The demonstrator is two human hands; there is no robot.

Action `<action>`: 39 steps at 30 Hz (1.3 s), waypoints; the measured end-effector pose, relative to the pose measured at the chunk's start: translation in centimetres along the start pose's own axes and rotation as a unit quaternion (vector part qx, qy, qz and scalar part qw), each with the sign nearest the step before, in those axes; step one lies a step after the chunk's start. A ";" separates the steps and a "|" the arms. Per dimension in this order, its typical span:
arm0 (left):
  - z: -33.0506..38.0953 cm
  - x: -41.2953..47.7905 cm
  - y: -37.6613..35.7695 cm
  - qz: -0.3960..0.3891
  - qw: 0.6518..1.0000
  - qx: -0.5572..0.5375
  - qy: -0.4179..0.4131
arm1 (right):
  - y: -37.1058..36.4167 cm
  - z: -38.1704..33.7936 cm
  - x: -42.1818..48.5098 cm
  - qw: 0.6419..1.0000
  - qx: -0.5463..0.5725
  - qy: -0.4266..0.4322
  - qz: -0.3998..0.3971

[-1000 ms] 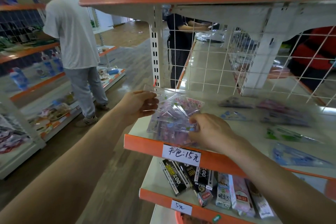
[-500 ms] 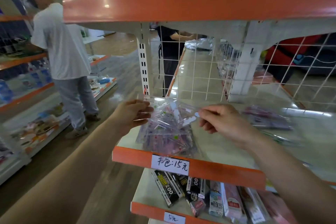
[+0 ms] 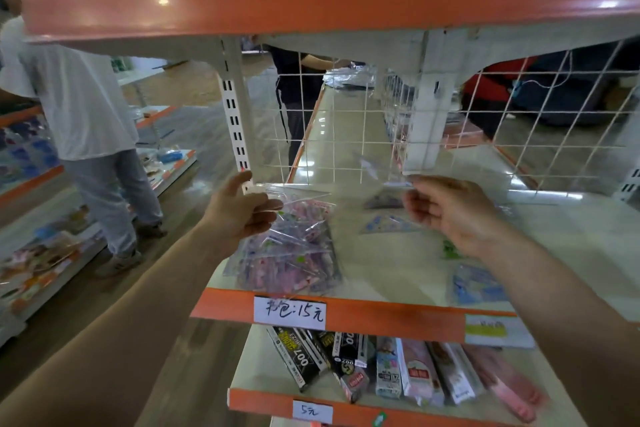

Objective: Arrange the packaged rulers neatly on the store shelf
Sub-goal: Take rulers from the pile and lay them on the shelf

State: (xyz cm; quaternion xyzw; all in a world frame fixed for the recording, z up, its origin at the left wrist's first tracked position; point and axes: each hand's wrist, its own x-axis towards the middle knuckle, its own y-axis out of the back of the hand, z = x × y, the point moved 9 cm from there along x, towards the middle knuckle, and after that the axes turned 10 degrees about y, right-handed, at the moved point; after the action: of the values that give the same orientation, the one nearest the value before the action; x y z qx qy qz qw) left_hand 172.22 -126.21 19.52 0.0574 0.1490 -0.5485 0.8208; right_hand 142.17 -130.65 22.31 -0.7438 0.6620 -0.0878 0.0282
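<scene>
Clear-wrapped ruler packs [image 3: 291,253] sit stacked on the shelf [image 3: 398,274], their corner gripped by the left hand [image 3: 239,215]. Just beside them, the right hand [image 3: 450,211] pinches a blurred clear packet [image 3: 377,166].

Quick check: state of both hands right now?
Left hand: grips the stack of clear plastic packets of pink rulers.
Right hand: fingers curled, seemingly pinching one thin clear plastic packet; blurred.
</scene>
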 end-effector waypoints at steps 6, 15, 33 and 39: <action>-1.2 -0.1 -4.5 -0.053 0.996 0.066 0.029 | 4.9 0.5 0.7 0.997 -0.032 0.026 0.066; -1.9 -0.6 -13.1 -0.114 0.982 0.149 0.006 | 6.1 1.2 0.9 0.993 -0.090 0.068 0.046; -1.7 1.1 -15.3 -0.108 0.974 0.197 -0.009 | -0.7 -0.8 4.1 0.733 -0.616 0.241 -0.158; -1.7 2.0 -14.9 -0.094 0.977 0.191 0.008 | -2.3 -0.8 5.2 0.682 -0.643 0.284 -0.202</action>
State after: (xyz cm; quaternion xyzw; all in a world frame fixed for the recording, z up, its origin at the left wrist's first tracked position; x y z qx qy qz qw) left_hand 158.98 -133.31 18.33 0.2035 0.0525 -0.6408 0.7384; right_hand 144.90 -135.46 23.93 -0.6344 0.3655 0.1482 -0.6648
